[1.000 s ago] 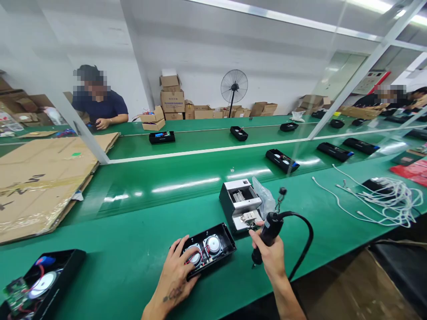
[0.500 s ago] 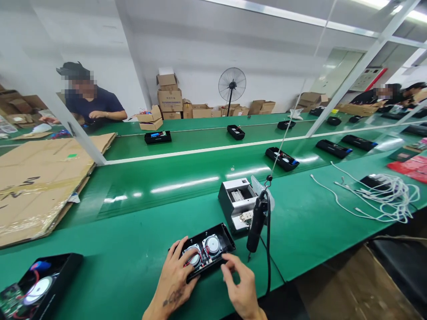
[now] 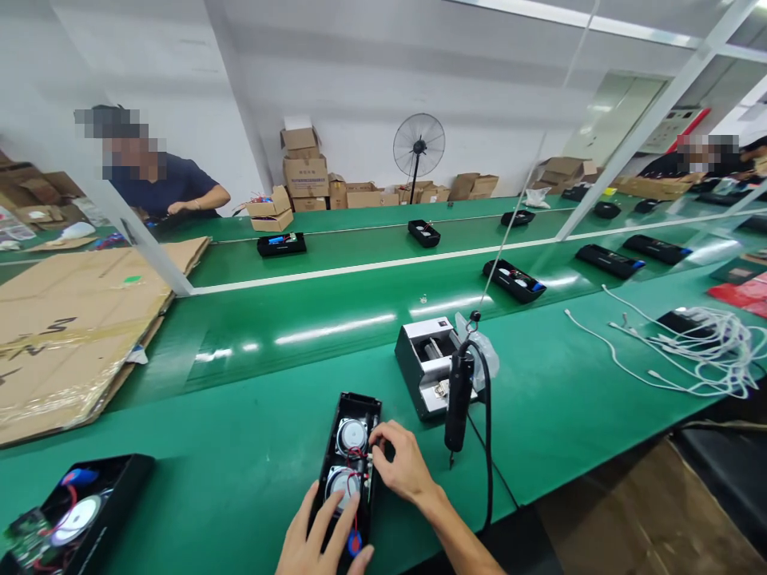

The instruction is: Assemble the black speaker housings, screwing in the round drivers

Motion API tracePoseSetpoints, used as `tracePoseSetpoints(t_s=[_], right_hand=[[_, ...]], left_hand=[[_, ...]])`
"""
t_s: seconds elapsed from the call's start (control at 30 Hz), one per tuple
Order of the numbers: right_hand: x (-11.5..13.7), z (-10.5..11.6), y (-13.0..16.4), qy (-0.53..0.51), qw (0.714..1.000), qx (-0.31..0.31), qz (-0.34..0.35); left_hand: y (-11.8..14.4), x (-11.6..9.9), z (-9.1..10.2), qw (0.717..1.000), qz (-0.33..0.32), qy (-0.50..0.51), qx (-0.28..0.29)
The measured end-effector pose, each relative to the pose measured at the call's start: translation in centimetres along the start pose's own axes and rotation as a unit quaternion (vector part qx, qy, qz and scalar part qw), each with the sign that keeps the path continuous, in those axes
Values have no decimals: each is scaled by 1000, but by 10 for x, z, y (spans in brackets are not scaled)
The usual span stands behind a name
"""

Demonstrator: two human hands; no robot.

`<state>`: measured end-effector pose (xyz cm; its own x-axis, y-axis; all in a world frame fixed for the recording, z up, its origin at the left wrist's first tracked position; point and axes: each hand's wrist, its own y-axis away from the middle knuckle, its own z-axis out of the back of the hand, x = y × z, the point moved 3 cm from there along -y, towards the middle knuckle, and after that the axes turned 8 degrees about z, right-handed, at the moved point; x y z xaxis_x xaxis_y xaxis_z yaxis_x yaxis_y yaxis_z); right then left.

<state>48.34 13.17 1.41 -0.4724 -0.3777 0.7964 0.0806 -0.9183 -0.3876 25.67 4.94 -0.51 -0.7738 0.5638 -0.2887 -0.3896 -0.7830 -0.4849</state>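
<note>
**At the near edge, both hands on the open speaker case**

Down at the near edge, the left hand [image 3: 323, 539] lies flat with fingers spread over the near end of the black speaker case [image 3: 351, 463], gripping nothing. Its long axis runs straight away from the person. The right hand [image 3: 400, 461] pinches at the wiring midway along. Just right, the electric screwdriver [image 3: 456, 403] hangs free; open green bench [image 3: 569, 399] beyond.

A single head-worn camera looked forward and down from the person's own position, close above the green bench [image 3: 252, 471]. The hands sat at the bottom edge, nearest the lens, while the far wall filled the top of the view.
</note>
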Motion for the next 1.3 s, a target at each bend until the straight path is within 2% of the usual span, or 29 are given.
tracePoseSetpoints(t_s=[0.07, 0.13, 0.23, 0.3, 0.5, 0.63, 0.77, 0.83, 0.93, 1.07, 1.13, 1.2, 1.3], right_hand=[[0, -4, -10, -15, 1000, 18, 2], [0, -6, -14, -28, 999, 27, 0], [-3, -3, -10, -50, 998, 22, -16], [-10, 0, 0, -73, 997, 8, -31], [-30, 7, 33, -51, 996, -70, -31], [-29, 2, 37, -7, 999, -51, 4], [-28, 0, 36, -2, 999, -46, 6], [-29, 0, 37, -8, 998, -58, 10], [-35, 2, 41, -8, 993, -113, 18], [-48, 4, 46, 39, 981, -191, 3], [-53, 4, 48, 54, 978, -201, 5], [-57, 3, 50, 58, 979, -194, 12], [-59, 3, 51, 51, 983, -177, 2]], left_hand=[[-5, 12, 10, 1000, 21, 13, 11], [-11, 22, 16, 995, 95, 32, 15], [-14, 29, 14, 976, 207, 67, -6], [-13, 28, 9, 969, 230, 84, -18], [-6, 32, -4, 971, 224, 81, -7], [-1, 41, -12, 978, 199, 59, 6], [1, 45, -18, 981, 181, 68, 15], [0, 47, -16, 981, 174, 79, 20], [-5, 52, -8, 979, 163, 112, 48], [-24, 54, 4, 968, 118, 170, 139], [-35, 52, 7, 961, 92, 181, 185], [-45, 50, 9, 958, 76, 180, 208], [-54, 50, 11, 962, 73, 173, 196]])
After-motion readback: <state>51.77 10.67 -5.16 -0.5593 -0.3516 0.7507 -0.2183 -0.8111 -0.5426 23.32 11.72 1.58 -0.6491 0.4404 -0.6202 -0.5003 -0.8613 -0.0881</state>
